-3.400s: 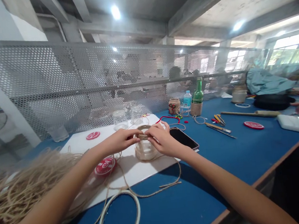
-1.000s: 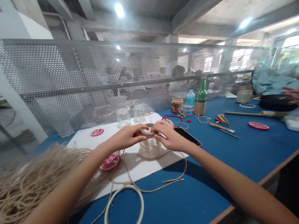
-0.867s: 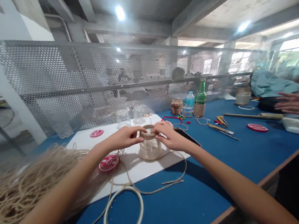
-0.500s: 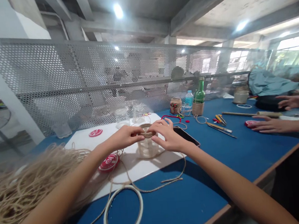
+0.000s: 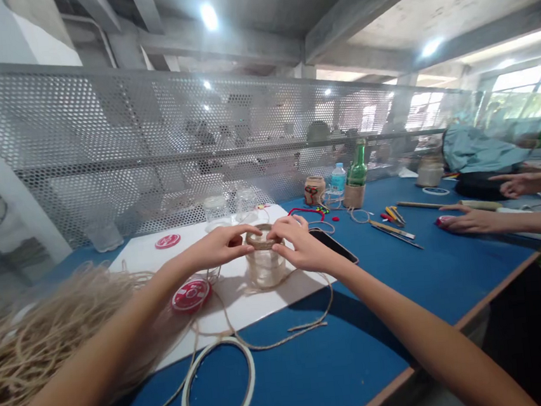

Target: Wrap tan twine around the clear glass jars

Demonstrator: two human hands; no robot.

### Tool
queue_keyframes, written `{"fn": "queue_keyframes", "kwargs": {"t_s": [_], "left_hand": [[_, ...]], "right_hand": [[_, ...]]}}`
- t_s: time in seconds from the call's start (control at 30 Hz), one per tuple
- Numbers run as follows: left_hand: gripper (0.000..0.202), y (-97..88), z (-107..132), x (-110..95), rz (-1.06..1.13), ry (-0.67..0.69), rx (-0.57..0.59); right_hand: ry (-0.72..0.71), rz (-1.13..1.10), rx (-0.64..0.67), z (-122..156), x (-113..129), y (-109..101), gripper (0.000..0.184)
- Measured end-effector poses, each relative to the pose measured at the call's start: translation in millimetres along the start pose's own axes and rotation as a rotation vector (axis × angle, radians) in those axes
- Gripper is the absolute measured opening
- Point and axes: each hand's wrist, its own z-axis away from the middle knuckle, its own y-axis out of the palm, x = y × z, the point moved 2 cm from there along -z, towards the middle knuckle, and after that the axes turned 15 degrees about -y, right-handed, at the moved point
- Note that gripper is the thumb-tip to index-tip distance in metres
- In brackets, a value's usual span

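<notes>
My left hand [image 5: 217, 246] and my right hand [image 5: 301, 245] meet at the top of a clear glass jar [image 5: 266, 270], which stands on a white board [image 5: 271, 311]. Fingertips of both hands press on the band of jute twine [image 5: 262, 238] wound around the jar's rim. A loose strand runs from the jar across the board and onto the blue table. Under my left forearm lies a large tangled heap of jute twine [image 5: 36, 353]. A black smartphone [image 5: 334, 246] lies just beyond my right hand.
A red round lid [image 5: 191, 295] lies on the board, and a white tape ring [image 5: 216, 387] lies on the blue table [image 5: 362, 360]. Behind stand glass jars, a green bottle [image 5: 358, 174] and a water bottle. A co-worker's hand [image 5: 470, 219] rests on a red disc among tools; a perforated metal fence runs behind.
My hands stay on the jar's twine-wrapped rim. The co-worker's hands have reached in from the right, and one now covers the red disc. The view has shifted slightly.
</notes>
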Motion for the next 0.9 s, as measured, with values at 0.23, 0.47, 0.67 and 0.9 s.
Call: {"fn": "queue_keyframes", "kwargs": {"t_s": [0.23, 0.47, 0.67, 0.9], "left_hand": [[0.036, -5.8, 3, -1, -0.071, -0.030, 0.011], [0.027, 1.5, 1, -5, -0.139, 0.009, -0.077], [0.023, 9.1, 3, -23, -0.146, -0.004, -0.129], [0.034, 4.2, 0, -7, -0.084, 0.028, -0.040]], "right_hand": [[-0.081, -0.044, 0.014, 3, -6, -5, 0.011], [-0.054, 0.063, -0.017, 2, 4, -4, 0.015], [-0.034, 0.120, -0.031, 2, 4, 3, 0.013], [-0.036, 0.057, -0.014, 1, -1, 0, 0.011]]}}
